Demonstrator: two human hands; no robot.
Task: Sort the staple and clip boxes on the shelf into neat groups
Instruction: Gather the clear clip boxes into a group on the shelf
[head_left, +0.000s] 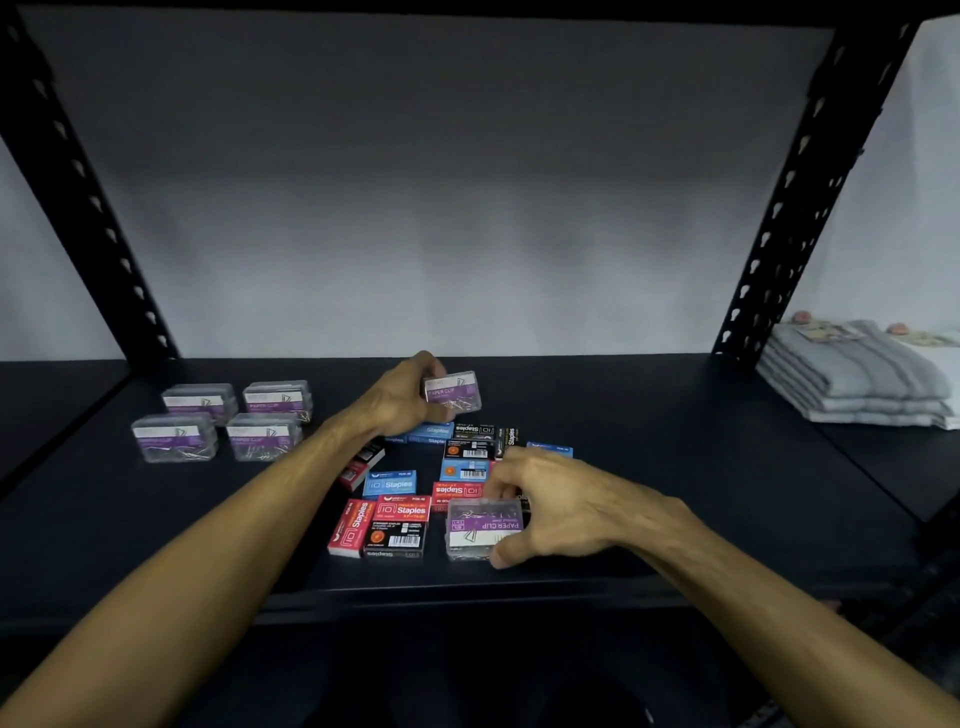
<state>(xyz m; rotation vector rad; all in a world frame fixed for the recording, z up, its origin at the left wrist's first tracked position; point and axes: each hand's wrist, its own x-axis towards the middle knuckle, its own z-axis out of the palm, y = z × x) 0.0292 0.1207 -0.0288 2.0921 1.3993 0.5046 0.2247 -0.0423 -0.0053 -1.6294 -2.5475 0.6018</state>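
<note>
Four clear paper-clip boxes (221, 422) grouped at left; red, blue, seemingly black staple boxes (415, 488) jumbled mid-shelf

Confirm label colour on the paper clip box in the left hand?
Purple with white, on a clear plastic paper clip box held by the left hand; head view.

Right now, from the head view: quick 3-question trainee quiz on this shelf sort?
1. How many clear paper clip boxes sit grouped at the shelf's left?
2. True or false: the left hand is empty.
3. The right hand grips: A) red staple box B) paper clip box C) towel

Key: 1) four; 2) false, it holds a paper clip box; 3) B, the near paper clip box.
</note>
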